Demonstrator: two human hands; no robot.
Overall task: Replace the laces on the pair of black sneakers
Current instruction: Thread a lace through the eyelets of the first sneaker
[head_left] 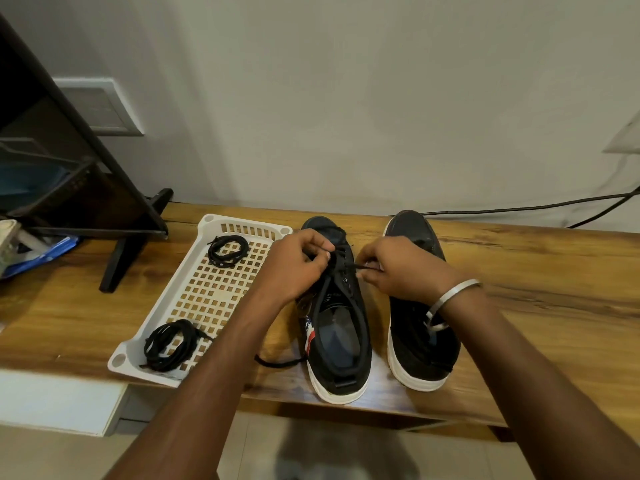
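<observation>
Two black sneakers with white soles stand side by side on the wooden table, toes toward the wall. Over the left sneaker, my left hand pinches a black lace at the upper eyelets. My right hand pinches the other stretch of the same lace just to the right of those eyelets. One loose lace end trails from this shoe onto the table. My right forearm, with a metal bangle on the wrist, crosses over the right sneaker.
A white perforated tray lies left of the shoes, holding two coiled black laces, one at the far end and one at the near end. A dark stand sits at the back left. A black cable runs along the wall.
</observation>
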